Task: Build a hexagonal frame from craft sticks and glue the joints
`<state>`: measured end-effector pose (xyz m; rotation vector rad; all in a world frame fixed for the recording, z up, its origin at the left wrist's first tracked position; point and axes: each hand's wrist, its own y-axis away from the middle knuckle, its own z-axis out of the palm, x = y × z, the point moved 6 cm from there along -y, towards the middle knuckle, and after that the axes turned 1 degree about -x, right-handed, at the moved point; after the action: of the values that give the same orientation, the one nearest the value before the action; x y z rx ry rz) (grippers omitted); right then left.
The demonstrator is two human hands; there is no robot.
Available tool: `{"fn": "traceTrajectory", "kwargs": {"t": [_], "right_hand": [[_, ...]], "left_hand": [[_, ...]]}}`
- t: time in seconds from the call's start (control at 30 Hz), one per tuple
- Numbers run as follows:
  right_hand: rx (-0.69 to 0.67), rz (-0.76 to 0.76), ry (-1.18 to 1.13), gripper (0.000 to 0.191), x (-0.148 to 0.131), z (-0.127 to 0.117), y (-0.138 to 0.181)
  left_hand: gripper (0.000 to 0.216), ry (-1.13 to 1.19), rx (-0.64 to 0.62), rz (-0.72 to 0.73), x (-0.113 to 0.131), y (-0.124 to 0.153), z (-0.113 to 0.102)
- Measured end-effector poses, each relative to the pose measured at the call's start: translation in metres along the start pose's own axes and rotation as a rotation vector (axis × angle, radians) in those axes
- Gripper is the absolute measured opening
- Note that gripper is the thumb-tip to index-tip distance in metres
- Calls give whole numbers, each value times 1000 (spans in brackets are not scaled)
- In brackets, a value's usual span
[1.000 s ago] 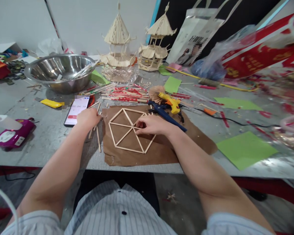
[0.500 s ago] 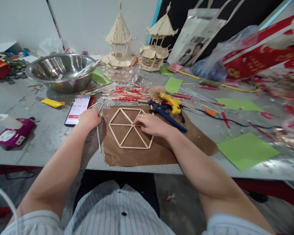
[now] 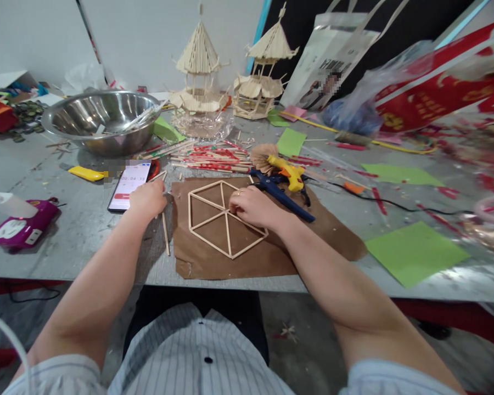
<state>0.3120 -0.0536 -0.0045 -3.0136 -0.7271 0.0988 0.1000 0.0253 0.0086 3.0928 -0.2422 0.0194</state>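
Observation:
A hexagonal frame of wooden sticks with spokes meeting in the middle lies on a piece of brown paper. My right hand reaches over its right half, fingers closed on the frame near the hub; the fingertips are partly hidden. Left of the paper, my left hand is closed, pinching a thin wooden stick whose end shows above the fingers. Another loose stick lies just below that hand. Beside the hand, a phone shows a running timer.
Blue pliers and a yellow glue gun lie at the paper's upper right. Behind are a pile of red-marked sticks, a steel bowl and two stick pagodas. A yellow cutter lies left of the phone.
The hexagonal frame has turned on the paper and shifted slightly right, a corner now pointing toward me. My left hand has moved slightly left, the stick end moving with it.

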Motion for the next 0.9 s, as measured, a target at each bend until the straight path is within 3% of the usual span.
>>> {"fn": "traceTrajectory", "kwargs": {"t": [0.3, 0.43, 0.67, 0.9], "right_hand": [[120, 72, 22, 19, 5, -4, -1], [136, 82, -18, 20, 6, -4, -1], [143, 79, -58, 20, 5, -3, -1], [153, 56, -75, 20, 6, -1, -2]], "left_hand": [[37, -79, -25, 18, 8, 11, -6], [40, -176, -91, 150, 15, 22, -8], [54, -96, -367, 364, 22, 29, 4], [75, -82, -373, 420, 24, 34, 3]]}}
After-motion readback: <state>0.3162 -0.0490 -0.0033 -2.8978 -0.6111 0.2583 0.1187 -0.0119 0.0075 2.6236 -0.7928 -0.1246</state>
